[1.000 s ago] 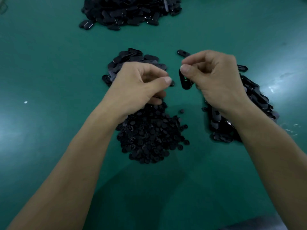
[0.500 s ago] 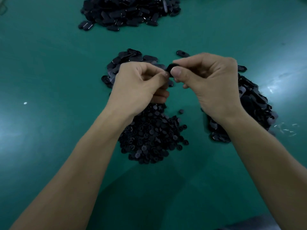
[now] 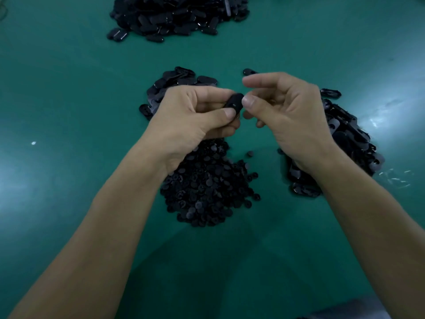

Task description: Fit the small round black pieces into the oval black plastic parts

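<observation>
One oval black part (image 3: 235, 102) pinched between thumb and fingers of left hand (image 3: 190, 120), above heap of round black pieces (image 3: 207, 187), right hand (image 3: 292, 116) loosely curled, empty, thumb just beside part, green table (image 3: 69, 88).

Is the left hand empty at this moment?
No, the left hand pinches an oval black part between its thumb and curled fingers, above the pile of small round pieces.

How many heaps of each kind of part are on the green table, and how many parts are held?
Heaps of oval black plastic parts: 3 (far heap, middle heap, right heap)
Heap of small round black pieces: 1
Oval black plastic part held by the left hand: 1
Total: 5
</observation>
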A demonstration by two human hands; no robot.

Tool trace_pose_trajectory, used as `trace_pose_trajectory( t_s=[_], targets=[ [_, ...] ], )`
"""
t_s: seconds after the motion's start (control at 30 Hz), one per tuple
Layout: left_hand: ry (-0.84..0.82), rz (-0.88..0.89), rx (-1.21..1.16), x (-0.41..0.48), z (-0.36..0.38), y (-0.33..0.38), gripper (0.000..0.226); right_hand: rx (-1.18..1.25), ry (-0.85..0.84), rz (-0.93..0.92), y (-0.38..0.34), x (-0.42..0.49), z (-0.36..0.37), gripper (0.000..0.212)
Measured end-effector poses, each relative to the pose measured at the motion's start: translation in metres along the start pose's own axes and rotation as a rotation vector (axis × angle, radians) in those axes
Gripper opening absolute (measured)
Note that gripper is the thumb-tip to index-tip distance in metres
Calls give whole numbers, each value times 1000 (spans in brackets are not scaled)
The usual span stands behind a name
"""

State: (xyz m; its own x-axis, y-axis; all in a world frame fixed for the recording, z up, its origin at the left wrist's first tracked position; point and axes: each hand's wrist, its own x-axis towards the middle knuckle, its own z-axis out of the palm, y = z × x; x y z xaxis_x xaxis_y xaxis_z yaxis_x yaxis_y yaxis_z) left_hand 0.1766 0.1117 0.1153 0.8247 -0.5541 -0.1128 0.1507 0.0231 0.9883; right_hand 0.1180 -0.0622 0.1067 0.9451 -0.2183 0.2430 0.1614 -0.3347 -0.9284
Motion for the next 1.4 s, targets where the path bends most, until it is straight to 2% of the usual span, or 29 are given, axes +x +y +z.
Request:
trace_pose_trajectory(
  t_s=[0.1,0.3,0.43,0.57,0.7,0.8,0.9,1.03,1.1,1.27,1.4],
  targets=[
    [15,9,60,-1,1,-1,23,1,-35,48,0,1,-2,12],
    [176,68,83,2,0,-4,14,112,3,150,2,-2,-3,11],
    [160,106,127,2,0,-4,14,118,8,137,2,-2,-2,11],
    [132,85,192,1,0,-1,12,82,18,79,0,-2,-1,20],
    [52,70,280,-2,2,0,5,46,-71,11,-6,0,3,28],
    [96,104,306,-2,-1,1,7,57,-88,36,-7,0,5,32],
    [221,143,322,1,-7,1,12,-178,-53,56,1,0,8,25],
    [347,199,287,3,-9,2,12,-549,-243,166,15,-6,9,14],
    [367,206,264,3,-8,3,9,-623,-283,200,19,-9,11,15],
    [375,182,167,3,-7,3,3,-687,-196,226,13,-10,4,6],
    [358,163,137,2,-7,3,4,-727,-303,363,8,-8,-9,15]
  ],
)
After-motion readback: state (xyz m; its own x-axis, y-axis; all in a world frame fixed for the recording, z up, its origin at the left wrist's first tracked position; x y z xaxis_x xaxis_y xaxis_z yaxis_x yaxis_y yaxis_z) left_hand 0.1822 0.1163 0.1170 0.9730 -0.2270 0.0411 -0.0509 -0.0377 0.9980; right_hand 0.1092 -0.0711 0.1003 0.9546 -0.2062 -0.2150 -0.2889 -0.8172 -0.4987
